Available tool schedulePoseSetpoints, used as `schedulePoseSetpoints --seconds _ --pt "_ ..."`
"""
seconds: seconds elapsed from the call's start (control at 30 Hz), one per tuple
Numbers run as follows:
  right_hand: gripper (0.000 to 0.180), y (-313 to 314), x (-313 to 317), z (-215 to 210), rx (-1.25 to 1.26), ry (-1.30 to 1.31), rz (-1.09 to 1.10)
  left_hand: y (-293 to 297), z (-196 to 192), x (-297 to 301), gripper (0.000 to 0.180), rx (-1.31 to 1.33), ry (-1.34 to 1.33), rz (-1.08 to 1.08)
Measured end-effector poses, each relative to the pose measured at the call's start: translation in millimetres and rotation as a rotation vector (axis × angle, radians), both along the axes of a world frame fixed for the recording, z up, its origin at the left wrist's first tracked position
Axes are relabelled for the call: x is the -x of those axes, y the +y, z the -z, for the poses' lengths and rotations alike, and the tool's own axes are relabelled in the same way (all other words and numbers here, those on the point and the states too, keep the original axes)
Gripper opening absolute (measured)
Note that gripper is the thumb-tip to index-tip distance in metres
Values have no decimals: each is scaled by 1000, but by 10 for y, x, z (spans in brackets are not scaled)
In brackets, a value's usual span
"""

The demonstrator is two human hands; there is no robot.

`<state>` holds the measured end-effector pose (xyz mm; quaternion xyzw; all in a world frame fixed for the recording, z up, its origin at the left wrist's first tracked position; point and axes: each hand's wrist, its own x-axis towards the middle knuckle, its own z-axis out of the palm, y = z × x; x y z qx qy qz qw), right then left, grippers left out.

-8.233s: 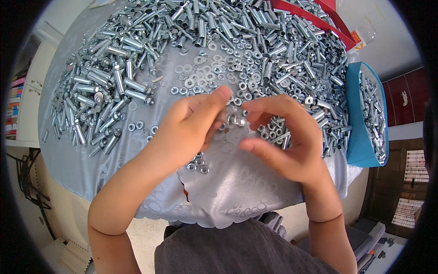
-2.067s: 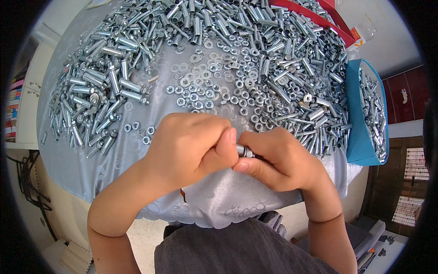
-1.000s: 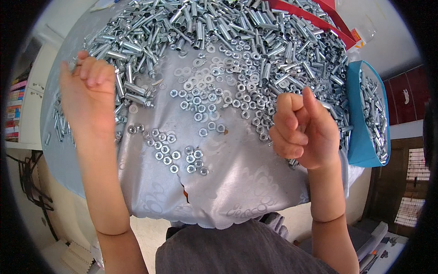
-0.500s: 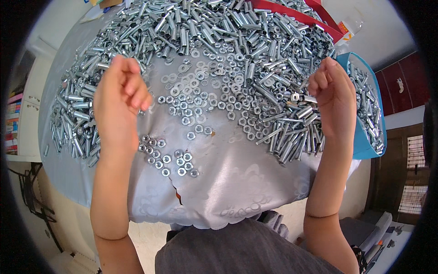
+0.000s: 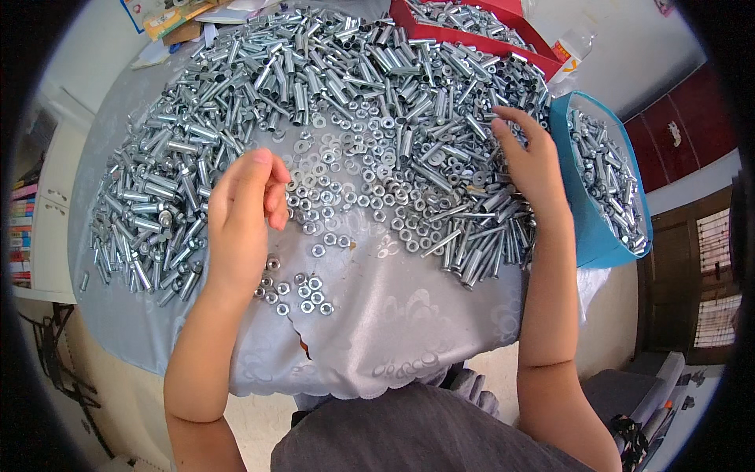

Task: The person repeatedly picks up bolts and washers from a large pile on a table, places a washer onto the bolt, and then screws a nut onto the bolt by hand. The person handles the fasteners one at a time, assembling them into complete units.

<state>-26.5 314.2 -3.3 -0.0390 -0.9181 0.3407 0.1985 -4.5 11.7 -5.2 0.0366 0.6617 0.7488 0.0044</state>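
Note:
My left hand hovers over the silvery tablecloth, its fingers loosely curled and nothing visible in them. It is just above a small group of loose nuts and beside a spread of nuts and washers. My right hand lies open with its fingers spread on the heap of zinc-plated bolts and sleeves at the right, close to the blue bin. Another heap of bolts lies left of my left hand.
Bolts cover the whole far half of the table. The blue bin at the right edge holds more bolts. A red box with hardware and a plastic bottle stand at the back right. The cloth has a small tear near the front edge.
Both hands were together near the front working one piece. They then parted, the left to the left heap and the right to the right one. The left is now back near the middle.

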Motion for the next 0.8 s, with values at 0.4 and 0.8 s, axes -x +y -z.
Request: schedulePoseSetpoints --seconds 0.4,0.8 --pt "24 -129 82 101 -11 33 -212 20 18 -7 29 24 25 38" --pt "17 -165 62 14 -76 -29 -305 38 17 -47 29 42 21 33"
